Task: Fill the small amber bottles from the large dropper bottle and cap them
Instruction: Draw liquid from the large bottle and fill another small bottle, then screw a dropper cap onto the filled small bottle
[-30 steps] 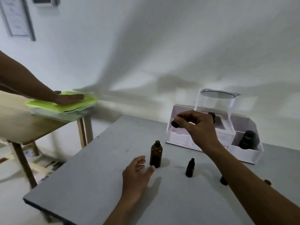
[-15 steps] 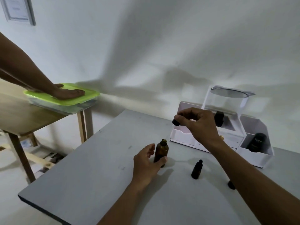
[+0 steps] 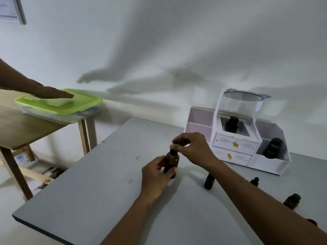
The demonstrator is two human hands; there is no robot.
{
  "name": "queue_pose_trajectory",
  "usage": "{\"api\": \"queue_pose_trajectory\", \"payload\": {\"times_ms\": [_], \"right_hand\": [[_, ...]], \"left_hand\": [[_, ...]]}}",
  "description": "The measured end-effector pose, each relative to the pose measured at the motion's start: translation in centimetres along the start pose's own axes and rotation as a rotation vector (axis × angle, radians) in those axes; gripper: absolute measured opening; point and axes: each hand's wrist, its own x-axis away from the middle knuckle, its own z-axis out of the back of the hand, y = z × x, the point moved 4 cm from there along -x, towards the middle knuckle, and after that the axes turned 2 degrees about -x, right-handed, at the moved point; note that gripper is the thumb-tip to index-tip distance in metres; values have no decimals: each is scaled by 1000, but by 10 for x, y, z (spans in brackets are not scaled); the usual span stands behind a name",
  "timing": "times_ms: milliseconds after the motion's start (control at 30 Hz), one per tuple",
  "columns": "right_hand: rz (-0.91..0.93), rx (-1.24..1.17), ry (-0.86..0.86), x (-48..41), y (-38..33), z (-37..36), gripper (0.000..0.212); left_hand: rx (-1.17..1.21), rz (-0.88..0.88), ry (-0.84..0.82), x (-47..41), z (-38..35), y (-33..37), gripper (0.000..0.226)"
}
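Grey table (image 3: 88, 200), hands (image 3: 155, 175) (image 3: 193, 149) gripping amber bottle (image 3: 172, 160), black Kahf bottle (image 3: 273, 147)

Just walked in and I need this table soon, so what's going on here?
A person's left hand grips the large amber bottle upright on the grey table, while the right hand pinches the black dropper cap at its neck. A small amber bottle stands nearby. Another person's hand rests on a green-lidded container at the left.
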Motion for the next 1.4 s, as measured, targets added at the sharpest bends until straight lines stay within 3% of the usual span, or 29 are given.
{"api": "queue_pose_trajectory", "payload": {"times_ms": [233,433,600,967,1100,1400], "right_hand": [[-13,-54,11,17,-6,13,33],[-65,-95,62,76,5,56,24],[-116,-66,144,153,38,96,21],[-346,158,549,286,143,199,22],[-353,231,492,296,169,213,34],[-301,537,155,292,186,213,36]], "left_hand": [[62,119,-10,10,5,-9,59],[57,178,8,53,12,1,29],[52,128,-103,98,-20,31,12],[37,-41,-430,158,-149,84,9],[35,-48,-490,163,-186,96,8],[-2,-104,-468,151,-220,103,7]]}}
